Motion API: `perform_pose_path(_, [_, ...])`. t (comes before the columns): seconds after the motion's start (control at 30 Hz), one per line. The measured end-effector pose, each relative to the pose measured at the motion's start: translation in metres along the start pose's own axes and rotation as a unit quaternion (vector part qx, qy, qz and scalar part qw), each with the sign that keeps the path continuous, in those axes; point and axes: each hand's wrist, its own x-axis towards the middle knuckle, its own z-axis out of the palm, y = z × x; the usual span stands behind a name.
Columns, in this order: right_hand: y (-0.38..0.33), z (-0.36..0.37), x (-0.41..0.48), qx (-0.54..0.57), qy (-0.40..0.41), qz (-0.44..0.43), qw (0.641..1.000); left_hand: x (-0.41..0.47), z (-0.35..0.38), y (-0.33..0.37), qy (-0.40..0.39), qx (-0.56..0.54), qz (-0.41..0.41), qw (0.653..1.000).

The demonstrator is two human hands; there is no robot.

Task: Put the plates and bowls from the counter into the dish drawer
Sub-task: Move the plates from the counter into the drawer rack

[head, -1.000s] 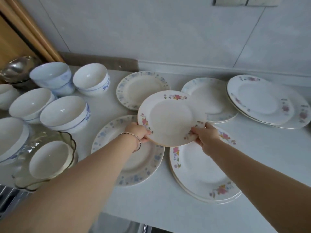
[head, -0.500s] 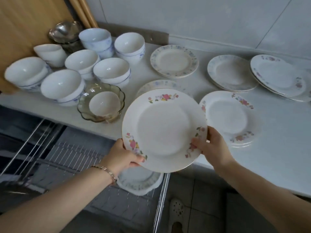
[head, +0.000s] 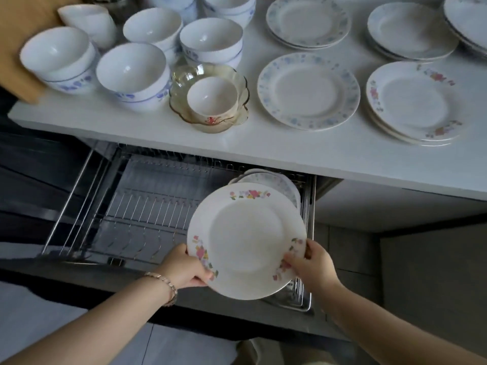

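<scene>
Both hands hold one flowered plate (head: 246, 239) over the open dish drawer (head: 147, 206) — the left hand (head: 184, 267) grips its left edge, the right hand (head: 312, 264) grips its right edge. Another plate (head: 274, 180) stands in the rack behind it. Bowls (head: 131, 72) and more plates (head: 308, 90) sit on the counter (head: 237, 151) above.

No legible text (red mark (head: 213, 120) on small bowl (head: 212, 97) seems decorative).

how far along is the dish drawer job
Early. Done: some white plates sit at the right end of the steel wire drawer rack. In hand: the left hand and right hand hold a pink-flowered white plate over it. Left: many white bowls and plate stacks on the white counter.
</scene>
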Motion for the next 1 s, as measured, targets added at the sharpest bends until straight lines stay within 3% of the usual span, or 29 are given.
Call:
perform_pose_path(0.17, [0.028,0.023,0.058,0.007,0.033,0.087,0.996,0.076,0.02,0.002,0.052,0.058,-0.012,0.997])
perform_pose_path(0.47, [0.039,0.043,0.167,0.056,0.064,0.131,0.988,0.195,0.056,0.029,0.114,0.173,-0.005,0.978])
perform_pose_path(0.77, [0.051,0.051,0.202,-0.004,0.082,0.162,0.983,0.231,0.077,0.036,0.18,0.241,0.009,0.954])
perform_pose_path(1.0, [0.051,0.056,0.211,-0.012,0.095,0.173,0.98,0.238,0.082,0.039,0.184,0.241,0.037,0.952])
